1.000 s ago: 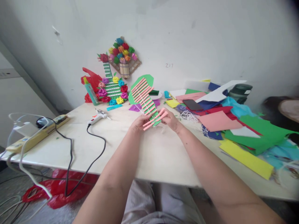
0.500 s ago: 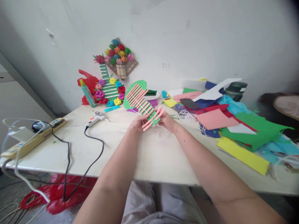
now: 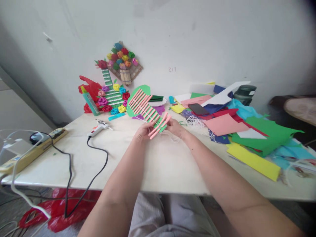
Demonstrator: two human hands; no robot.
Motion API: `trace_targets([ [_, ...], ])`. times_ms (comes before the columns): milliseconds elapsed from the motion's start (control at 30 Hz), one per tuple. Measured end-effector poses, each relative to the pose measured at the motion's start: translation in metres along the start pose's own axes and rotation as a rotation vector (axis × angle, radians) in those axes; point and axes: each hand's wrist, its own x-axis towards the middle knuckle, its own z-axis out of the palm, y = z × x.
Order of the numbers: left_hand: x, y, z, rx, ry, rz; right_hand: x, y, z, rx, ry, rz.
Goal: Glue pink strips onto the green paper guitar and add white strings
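Note:
Between my hands is a green paper guitar shape (image 3: 139, 88) covered in a row of pink rolled-paper sticks, with a white string running across them. Its wide end tilts up and away to the left. My left hand (image 3: 145, 131) is closed on the narrow near end from the left. From the right, my right hand (image 3: 174, 127) grips the same end, where a few pink sticks lie at a different slant. The fingertips of both hands are partly hidden by the craft. Loose white string (image 3: 174, 137) trails below it onto the table.
A hot glue gun (image 3: 98, 128) lies at left with its black cord near a power strip (image 3: 37, 149). A glue bottle (image 3: 90, 102) and a flowered paper guitar (image 3: 115, 97) stand behind. Coloured paper sheets (image 3: 225, 123), a phone (image 3: 198, 109) and white string (image 3: 195, 121) cover the right side.
The whole view has shifted slightly, so most things appear a little further left. Both hands keep hold of the paper guitar in nearly the same pose.

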Motion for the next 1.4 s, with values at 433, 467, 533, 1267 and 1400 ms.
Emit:
trace_targets([
  [433,0.002,0.002,0.003,-0.013,0.029,0.009,-0.007,-0.004,-0.008,0.636,-0.052,0.100],
  [467,0.002,0.001,0.002,-0.017,0.031,0.013,-0.007,-0.003,-0.007,0.666,-0.036,0.103],
  [533,0.003,0.000,0.002,-0.022,0.022,0.017,-0.006,-0.001,-0.004,0.732,-0.014,0.113],
  [1267,0.010,-0.004,0.000,0.373,0.194,0.211,-0.006,-0.007,-0.003,-0.802,0.650,-0.406],
  [1400,0.010,-0.006,0.001,0.451,0.179,0.207,-0.006,-0.009,0.004,-0.912,0.570,-0.426],
])
